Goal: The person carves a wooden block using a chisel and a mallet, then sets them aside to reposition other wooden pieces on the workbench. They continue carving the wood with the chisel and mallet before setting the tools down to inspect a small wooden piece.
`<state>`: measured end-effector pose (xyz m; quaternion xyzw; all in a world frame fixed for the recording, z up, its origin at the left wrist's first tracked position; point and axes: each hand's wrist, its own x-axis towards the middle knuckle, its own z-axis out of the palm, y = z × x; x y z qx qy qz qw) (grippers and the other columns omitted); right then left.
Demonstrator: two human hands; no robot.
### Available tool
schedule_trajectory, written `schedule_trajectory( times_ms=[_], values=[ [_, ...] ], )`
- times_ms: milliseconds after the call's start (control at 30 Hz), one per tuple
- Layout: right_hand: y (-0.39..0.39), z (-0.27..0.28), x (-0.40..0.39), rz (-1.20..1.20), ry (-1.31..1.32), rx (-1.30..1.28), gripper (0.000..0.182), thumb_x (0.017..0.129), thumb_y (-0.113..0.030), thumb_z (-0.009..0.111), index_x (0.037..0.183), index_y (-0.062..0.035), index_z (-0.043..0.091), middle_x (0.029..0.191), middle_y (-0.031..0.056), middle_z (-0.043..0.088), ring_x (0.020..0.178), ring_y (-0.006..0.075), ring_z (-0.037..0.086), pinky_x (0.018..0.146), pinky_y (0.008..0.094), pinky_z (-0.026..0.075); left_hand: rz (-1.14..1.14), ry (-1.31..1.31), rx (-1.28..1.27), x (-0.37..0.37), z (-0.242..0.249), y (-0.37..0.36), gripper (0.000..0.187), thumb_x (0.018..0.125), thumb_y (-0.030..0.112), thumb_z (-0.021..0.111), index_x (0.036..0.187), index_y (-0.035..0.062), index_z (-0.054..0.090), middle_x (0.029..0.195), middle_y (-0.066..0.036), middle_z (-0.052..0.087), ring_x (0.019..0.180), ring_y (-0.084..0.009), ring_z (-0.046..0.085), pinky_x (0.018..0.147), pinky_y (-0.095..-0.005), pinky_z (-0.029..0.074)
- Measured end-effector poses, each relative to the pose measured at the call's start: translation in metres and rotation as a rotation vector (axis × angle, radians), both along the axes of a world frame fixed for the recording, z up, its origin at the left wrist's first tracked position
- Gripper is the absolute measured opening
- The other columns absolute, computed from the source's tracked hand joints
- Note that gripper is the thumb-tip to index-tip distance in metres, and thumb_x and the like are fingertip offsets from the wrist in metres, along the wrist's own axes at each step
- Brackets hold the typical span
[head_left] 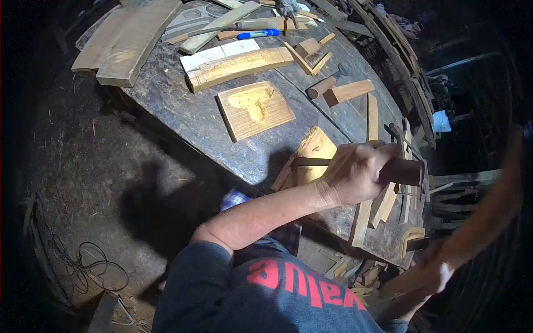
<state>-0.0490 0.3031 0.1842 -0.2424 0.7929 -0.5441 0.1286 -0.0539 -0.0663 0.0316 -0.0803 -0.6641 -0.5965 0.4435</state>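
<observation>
My left hand [361,171] is closed around a chisel [408,172], its dark wooden handle sticking out past the thumb side. The chisel's blade [311,161] points left and overlaps a pale, freshly cut wood block [317,145] near the table's front edge. On the far right my raised right forearm [494,205] is smeared by motion. The right hand [517,145] lies in the dark at the picture's edge, its fingers not readable. Beyond the block lies a square board [255,110] with a yellow carved hollow.
The worn table [194,127] carries a curved wooden piece [241,67], a blue marker [258,34], a hammer [325,84] and several wood strips [363,213]. Thick planks [127,39] overhang its left end. Another person's gloved hand [288,8] shows at the top. A cable [91,263] lies on the floor.
</observation>
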Motion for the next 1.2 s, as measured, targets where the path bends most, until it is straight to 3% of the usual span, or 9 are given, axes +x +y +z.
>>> schedule_trajectory(
  times_ms=[67,200,233,433,467,633,733,833,1200],
  values=[
    [0.001,-0.001,0.005,0.105,-0.181,-0.21,0.066,0.081,-0.036,0.061,0.133,0.0008,0.042,0.093,0.0091,0.053,0.071,0.0152,0.052,0.061,0.0241,0.042,0.041,0.051,-0.006,-0.005,-0.002,0.004,0.02,0.084,0.012,0.068,0.086,0.0068,0.049,0.069,-0.015,0.059,0.061,-0.0409,0.063,0.054,-0.0471,0.05],
    [-0.074,-0.043,0.046,-0.188,0.277,0.463,0.11,0.062,-0.046,0.085,0.142,0.0072,0.032,0.106,0.0104,0.054,0.079,0.0169,0.058,0.062,0.03,0.05,0.006,0.013,0.009,0.0,0.002,0.001,0.021,0.083,0.013,0.07,0.086,0.0068,0.049,0.071,-0.013,0.06,0.07,-0.0378,0.066,0.058,-0.0454,0.053],
    [-0.077,-0.039,0.048,-0.18,0.237,0.525,0.116,0.07,-0.05,0.082,0.155,0.0,0.022,0.155,0.0187,0.028,0.137,0.0305,0.034,0.115,0.0478,0.026,0.005,0.013,-0.013,0.0,0.001,0.0,0.022,0.082,0.013,0.07,0.086,0.007,0.049,0.073,-0.013,0.06,0.071,-0.0371,0.067,0.059,-0.0451,0.053],
    [-0.074,0.012,0.04,-0.159,0.105,-0.258,0.042,0.084,-0.036,0.069,0.104,-0.0001,0.059,0.084,0.0076,0.057,0.074,0.0195,0.059,0.064,0.0323,0.049,0.007,-0.061,-0.153,-0.006,-0.008,0.01,0.022,0.08,0.012,0.07,0.088,0.0082,0.049,0.079,-0.012,0.063,0.073,-0.0351,0.067,0.059,-0.0435,0.054],
    [-0.075,0.011,0.041,-0.159,0.107,-0.256,0.042,0.084,-0.036,0.069,0.104,-0.0001,0.059,0.084,0.0076,0.057,0.074,0.0195,0.059,0.064,0.0323,0.049,-0.03,-0.032,-0.099,-0.003,-0.005,0.008,0.022,0.081,0.012,0.069,0.089,0.0079,0.049,0.079,-0.014,0.063,0.072,-0.0356,0.067,0.059,-0.044,0.054],
    [-0.081,-0.032,0.041,-0.078,0.231,0.582,0.107,0.076,-0.054,0.076,0.154,-0.0015,0.025,0.161,0.0217,0.022,0.143,0.0341,0.028,0.115,0.0517,0.025,-0.032,0.009,0.042,0.002,0.004,-0.003,0.014,0.08,0.009,0.068,0.085,0.0068,0.055,0.074,-0.016,0.062,0.074,-0.0397,0.066,0.06,-0.0456,0.051],
    [-0.085,-0.012,0.032,-0.28,0.517,0.581,0.095,0.075,-0.049,0.078,0.148,-0.0032,0.038,0.145,0.0222,0.042,0.133,0.0323,0.044,0.111,0.0506,0.034,0.003,0.004,0.028,-0.001,0.001,-0.002,0.014,0.081,0.01,0.068,0.086,0.0068,0.055,0.073,-0.017,0.062,0.073,-0.0402,0.066,0.06,-0.047,0.05],
    [-0.099,-0.005,0.031,0.015,0.243,-0.431,0.055,0.076,-0.038,0.072,0.111,0.0021,0.057,0.084,0.0114,0.056,0.073,0.0217,0.059,0.056,0.0305,0.049,-0.007,-0.014,0.018,-0.002,0.0,-0.001,0.016,0.079,0.009,0.069,0.086,0.0066,0.055,0.074,-0.017,0.063,0.073,-0.0404,0.066,0.061,-0.0476,0.05],
    [-0.088,-0.037,0.041,-0.139,0.216,0.169,0.089,0.07,-0.042,0.08,0.135,0.0038,0.04,0.118,0.0206,0.048,0.106,0.0312,0.052,0.087,0.0404,0.042,0.03,-0.07,0.008,0.001,0.003,-0.007,0.021,0.075,0.006,0.07,0.088,0.0056,0.053,0.078,-0.017,0.064,0.075,-0.0401,0.066,0.063,-0.0464,0.051]
  ],
)
